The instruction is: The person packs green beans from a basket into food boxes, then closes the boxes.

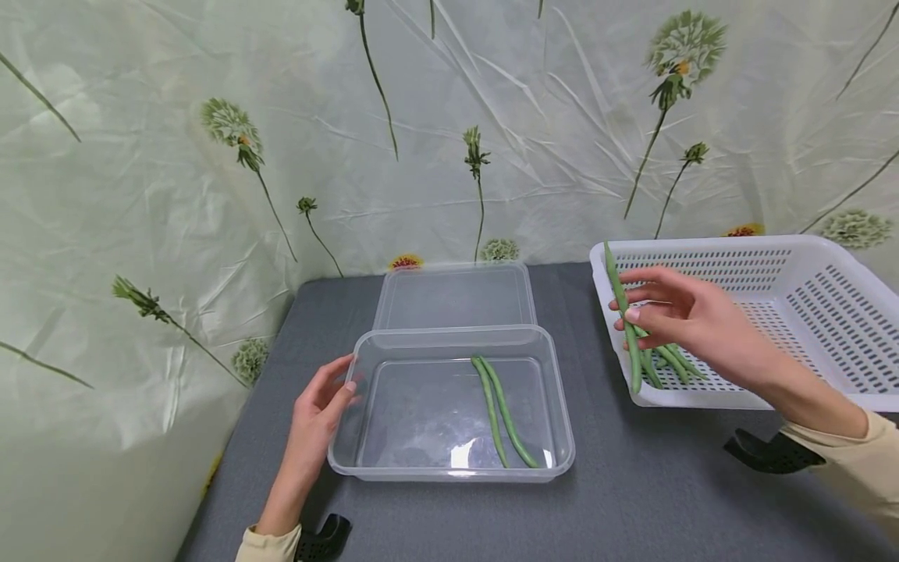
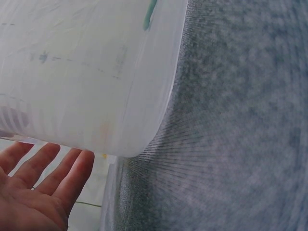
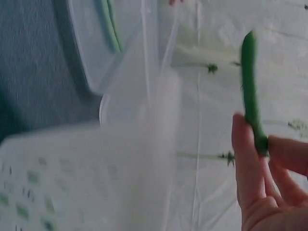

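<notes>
My right hand (image 1: 674,312) pinches a green bean (image 1: 630,359) between thumb and fingers, above the left end of a white perforated basket (image 1: 843,257). The held bean (image 3: 249,82) stands out from the fingertips in the right wrist view. Below this hand, several green beans (image 1: 674,361) lie in the basket, partly hidden by it. My left hand (image 1: 312,417) rests at the left side of a clear plastic container (image 1: 449,474); its fingers (image 2: 77,178) are nearly straight against the wall. Two green beans (image 1: 500,414) lie inside the container, toward its right.
Behind the container lies a clear lid (image 1: 456,297) on the grey cloth-covered table (image 1: 597,499). A pale floral sheet (image 1: 421,117) hangs at the back and left. A strip of table separates the container from the basket.
</notes>
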Demonstrator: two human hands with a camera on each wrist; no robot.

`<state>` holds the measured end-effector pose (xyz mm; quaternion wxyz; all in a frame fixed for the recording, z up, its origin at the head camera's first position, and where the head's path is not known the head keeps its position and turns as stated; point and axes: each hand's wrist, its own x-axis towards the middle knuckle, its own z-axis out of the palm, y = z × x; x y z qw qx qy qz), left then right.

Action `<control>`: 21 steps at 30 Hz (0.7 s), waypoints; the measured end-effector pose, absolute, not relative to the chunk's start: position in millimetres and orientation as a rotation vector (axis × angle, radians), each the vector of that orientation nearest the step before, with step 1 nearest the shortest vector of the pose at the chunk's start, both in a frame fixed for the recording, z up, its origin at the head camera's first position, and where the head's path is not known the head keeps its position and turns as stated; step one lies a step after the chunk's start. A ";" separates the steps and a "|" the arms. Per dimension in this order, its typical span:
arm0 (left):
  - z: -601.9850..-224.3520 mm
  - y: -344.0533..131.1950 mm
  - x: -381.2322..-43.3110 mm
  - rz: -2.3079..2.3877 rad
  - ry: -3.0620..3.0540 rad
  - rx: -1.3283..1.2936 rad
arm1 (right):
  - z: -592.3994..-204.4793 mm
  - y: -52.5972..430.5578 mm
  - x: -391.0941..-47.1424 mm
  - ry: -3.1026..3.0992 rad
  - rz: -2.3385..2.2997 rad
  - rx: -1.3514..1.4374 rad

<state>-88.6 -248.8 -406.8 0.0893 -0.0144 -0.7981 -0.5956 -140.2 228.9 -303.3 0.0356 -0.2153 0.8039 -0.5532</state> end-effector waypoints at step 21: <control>-408.1 -251.1 -87.7 -1.755 -2.381 -0.041 | -350.5 128.2 -119.8 2.195 -2.000 -0.831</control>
